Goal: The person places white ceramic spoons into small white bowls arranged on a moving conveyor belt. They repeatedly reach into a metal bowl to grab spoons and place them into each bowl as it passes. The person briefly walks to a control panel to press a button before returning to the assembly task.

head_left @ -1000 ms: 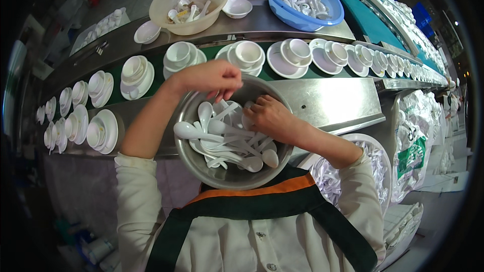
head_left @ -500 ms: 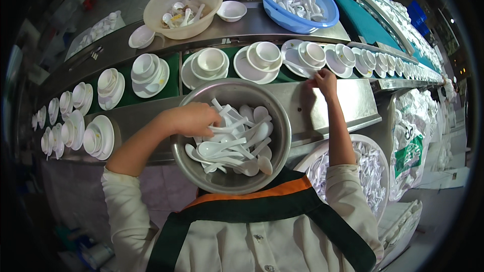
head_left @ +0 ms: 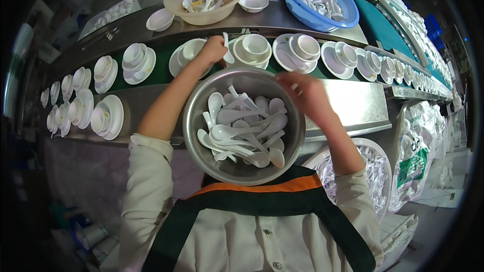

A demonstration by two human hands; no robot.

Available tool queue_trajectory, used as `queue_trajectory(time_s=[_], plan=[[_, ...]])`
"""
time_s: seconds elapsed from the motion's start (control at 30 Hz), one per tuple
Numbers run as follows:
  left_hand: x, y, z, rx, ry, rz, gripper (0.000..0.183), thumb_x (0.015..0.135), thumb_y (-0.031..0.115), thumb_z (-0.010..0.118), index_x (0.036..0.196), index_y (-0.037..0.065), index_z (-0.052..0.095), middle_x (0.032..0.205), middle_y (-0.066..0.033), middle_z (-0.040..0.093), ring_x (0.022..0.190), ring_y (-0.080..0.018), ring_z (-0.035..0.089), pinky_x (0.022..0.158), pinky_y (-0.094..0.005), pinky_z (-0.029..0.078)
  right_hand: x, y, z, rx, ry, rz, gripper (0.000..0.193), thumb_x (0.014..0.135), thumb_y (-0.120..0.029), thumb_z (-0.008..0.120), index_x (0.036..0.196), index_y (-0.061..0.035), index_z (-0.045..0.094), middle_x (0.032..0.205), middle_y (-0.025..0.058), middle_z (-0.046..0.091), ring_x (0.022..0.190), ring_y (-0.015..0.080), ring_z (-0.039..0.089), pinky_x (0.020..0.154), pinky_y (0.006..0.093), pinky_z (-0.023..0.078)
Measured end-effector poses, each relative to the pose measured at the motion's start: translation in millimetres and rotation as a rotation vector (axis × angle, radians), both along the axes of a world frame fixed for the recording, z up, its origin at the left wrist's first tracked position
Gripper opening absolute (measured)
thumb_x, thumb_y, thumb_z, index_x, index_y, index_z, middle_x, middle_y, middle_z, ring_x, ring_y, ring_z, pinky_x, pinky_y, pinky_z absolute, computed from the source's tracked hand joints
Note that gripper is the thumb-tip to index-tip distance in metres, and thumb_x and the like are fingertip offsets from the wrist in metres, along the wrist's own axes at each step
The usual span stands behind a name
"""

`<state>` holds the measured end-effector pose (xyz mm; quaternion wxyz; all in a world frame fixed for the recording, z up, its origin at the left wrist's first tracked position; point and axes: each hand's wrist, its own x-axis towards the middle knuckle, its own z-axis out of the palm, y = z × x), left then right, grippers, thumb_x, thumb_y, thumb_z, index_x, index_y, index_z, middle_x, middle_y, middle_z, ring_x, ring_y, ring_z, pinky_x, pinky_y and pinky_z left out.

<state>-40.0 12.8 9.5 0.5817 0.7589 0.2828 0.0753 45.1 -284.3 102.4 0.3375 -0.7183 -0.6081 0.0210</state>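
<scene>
A white soup spoon (head_left: 227, 49) stands steeply in my left hand (head_left: 215, 51), whose fingers are closed on it. That hand is over the belt, between a plate with stacked bowls (head_left: 187, 54) and another plate with stacked bowls (head_left: 252, 48). My right hand (head_left: 306, 94) is at the right rim of the steel basin (head_left: 195, 136); its fingers are smeared by motion, and a small white bit shows between them, too blurred to name. Many loose white spoons (head_left: 247, 126) lie heaped in the basin, close in front of my body.
Table settings line the green belt (head_left: 166, 73). Behind it stand a beige basin (head_left: 174, 0) with spoons and scraps, a blue basin (head_left: 292, 1) of spoons and a small bowl (head_left: 253, 1). A tub of wrapped pieces (head_left: 370, 171) and a plastic bag (head_left: 411, 161) are at right.
My left hand has gone from the steel basin up to the belt, now gripping a spoon. My right hand has come back from a plate to the basin's rim. The settings have shifted.
</scene>
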Motion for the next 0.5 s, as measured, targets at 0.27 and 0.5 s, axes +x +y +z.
queue_trajectory(time_s=[0.27, 0.5], plan=[[-16.4, 30.5, -41.7, 0.559, 0.222, 0.043, 0.026, 0.079, 0.011, 0.05, 0.094, -0.009, 0.059, 0.076, -0.0204, 0.064, 0.059, -0.0282, 0.065, 0.054, -0.0399, 0.051, -35.9, 14.6, -23.0, -0.502, -0.363, 0.215, 0.016, 0.077, -0.016, 0.062, 0.09, -0.0066, 0.063, 0.087, 0.009, 0.061, 0.074, 0.0262, 0.064, 0.063, 0.0336, 0.052], [-85.8, -3.3, 36.5, 0.763, -0.081, 0.186, 0.027, 0.076, 0.022, 0.066, 0.092, 0.001, 0.058, 0.082, -0.0145, 0.062, 0.075, -0.0315, 0.06, 0.067, -0.0384, 0.048, 8.5, -11.9, 14.4, 0.032, 0.164, -0.126, 0.007, 0.075, -0.004, 0.064, 0.077, -0.0031, 0.058, 0.075, 0.0116, 0.059, 0.06, 0.0282, 0.06, 0.056, 0.0355, 0.048]])
